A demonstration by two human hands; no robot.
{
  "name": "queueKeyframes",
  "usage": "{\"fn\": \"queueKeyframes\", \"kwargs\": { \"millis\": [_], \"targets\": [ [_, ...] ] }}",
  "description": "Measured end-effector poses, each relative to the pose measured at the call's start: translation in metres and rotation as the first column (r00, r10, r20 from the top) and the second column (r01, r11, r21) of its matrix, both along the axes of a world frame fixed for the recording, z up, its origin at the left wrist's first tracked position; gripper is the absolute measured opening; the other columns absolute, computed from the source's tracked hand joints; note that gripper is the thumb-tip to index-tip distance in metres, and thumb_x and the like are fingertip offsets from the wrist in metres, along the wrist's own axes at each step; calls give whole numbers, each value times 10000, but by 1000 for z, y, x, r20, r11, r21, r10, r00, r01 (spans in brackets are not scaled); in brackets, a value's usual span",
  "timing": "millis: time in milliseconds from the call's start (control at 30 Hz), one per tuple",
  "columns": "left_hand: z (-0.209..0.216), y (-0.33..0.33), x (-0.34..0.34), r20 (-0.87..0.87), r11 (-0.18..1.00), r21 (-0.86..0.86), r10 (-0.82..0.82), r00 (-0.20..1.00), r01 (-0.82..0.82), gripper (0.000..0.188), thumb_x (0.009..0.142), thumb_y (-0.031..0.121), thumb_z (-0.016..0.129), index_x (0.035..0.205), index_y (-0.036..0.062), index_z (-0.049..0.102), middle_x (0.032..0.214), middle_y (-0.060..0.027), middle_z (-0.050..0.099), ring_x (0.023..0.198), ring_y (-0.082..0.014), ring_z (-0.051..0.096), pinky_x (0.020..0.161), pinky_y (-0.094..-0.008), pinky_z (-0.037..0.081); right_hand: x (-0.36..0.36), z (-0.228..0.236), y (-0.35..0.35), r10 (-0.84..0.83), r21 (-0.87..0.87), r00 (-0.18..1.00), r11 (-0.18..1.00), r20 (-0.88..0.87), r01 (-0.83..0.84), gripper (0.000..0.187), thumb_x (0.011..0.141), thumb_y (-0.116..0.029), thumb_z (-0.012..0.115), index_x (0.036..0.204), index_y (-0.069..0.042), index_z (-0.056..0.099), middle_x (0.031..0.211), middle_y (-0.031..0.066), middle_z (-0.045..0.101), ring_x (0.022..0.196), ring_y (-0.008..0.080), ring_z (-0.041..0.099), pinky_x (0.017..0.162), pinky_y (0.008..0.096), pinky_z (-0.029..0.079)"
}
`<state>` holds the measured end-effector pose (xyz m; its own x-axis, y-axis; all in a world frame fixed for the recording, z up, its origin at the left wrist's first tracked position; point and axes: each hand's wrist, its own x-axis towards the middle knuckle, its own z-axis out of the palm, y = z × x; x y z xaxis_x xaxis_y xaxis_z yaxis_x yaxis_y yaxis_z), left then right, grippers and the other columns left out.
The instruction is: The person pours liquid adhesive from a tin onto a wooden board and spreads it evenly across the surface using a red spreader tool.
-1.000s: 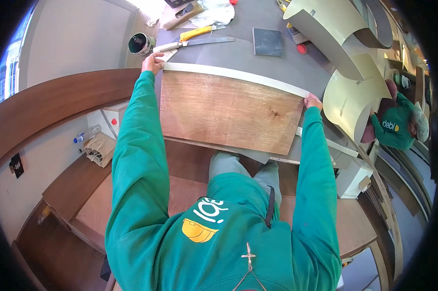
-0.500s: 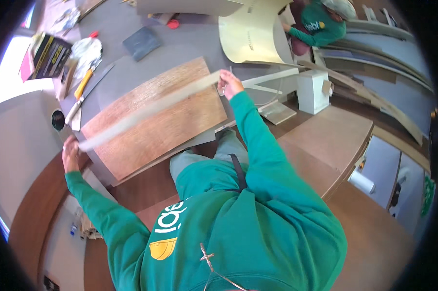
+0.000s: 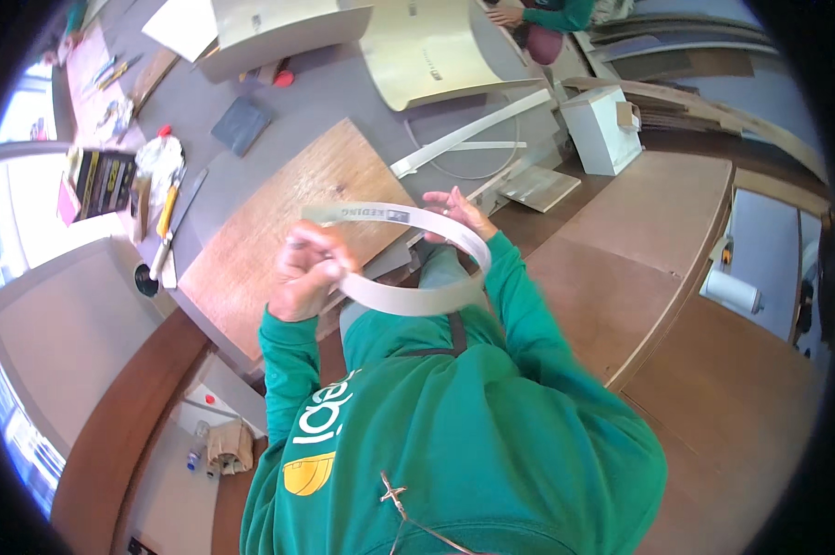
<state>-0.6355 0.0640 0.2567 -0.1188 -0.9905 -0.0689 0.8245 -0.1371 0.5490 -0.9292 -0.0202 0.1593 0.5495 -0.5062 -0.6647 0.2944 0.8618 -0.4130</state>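
Observation:
A thin, pale laminate strip is bent into a wide loop in front of my body, with printing on its inner face. My left hand pinches it near one end, thumb against fingers. The other end hangs loose just above that hand. At the loop's far right side is my right hand, its fingers stretched and apart; part of it lies behind the strip. Under the loop, a reddish-brown wooden panel rests on the grey worktable.
A yellow-handled knife lies by a long metal blade at the table's left, near a dark box. A dark square pad and curved cream sheets lie farther back. A white box stands right. A co-worker's hand shows at the top.
The strip was stretched straight across the panel between both hands; now it is curled into a loop. My left hand has come in to the right, and my right hand has opened off the strip.

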Motion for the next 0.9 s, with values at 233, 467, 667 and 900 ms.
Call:
{"fn": "queueKeyframes", "kwargs": {
  "millis": [233, 467, 667, 900],
  "targets": [
    [30, -62, -105, 335, 892, -41, -412, 847, 450, 187, 863, -23, 557, 1042, 27, 534, 914, -76, 603, 893, -154, 577, 810, -305, 466, -88, 43, -16, 28, -221, 1000, 975, -2, -27, 561, 889, -345, 576, 1338, -85, 363, 1104, 117, 567, 938, 213, 615, 674, 276, 558],
    [-45, -96, -188, 572, 911, 164, -400, 716, 378, 175, 879, -13, 517, 1049, 23, 535, 919, -57, 594, 905, -142, 568, 845, -281, 448, -256, -95, -44, -479, -303, 865, 855, -151, 421, 457, 895, -133, 549, 1314, -74, 377, 1115, 156, 563, 868, 236, 622, 694, 308, 550],
    [-119, -114, -225, 719, 965, 257, -156, 677, -51, 179, 884, -12, 480, 1052, 14, 536, 957, -77, 589, 922, -149, 564, 820, -284, 465, -303, -172, -122, -832, -313, 510, 555, -220, 771, 391, 892, -71, 501, 1271, -86, 408, 1090, 163, 543, 853, 248, 609, 702, 346, 551],
    [-174, -122, -240, 699, 833, 361, 55, 713, -419, 206, 875, 38, 510, 1077, 15, 541, 954, -96, 603, 889, -171, 579, 798, -298, 484, -287, -197, -230, -829, -309, 435, 541, -352, 782, 416, 865, -60, 534, 1264, -112, 426, 1124, 135, 520, 918, 255, 590, 704, 353, 540]
  ]
}}
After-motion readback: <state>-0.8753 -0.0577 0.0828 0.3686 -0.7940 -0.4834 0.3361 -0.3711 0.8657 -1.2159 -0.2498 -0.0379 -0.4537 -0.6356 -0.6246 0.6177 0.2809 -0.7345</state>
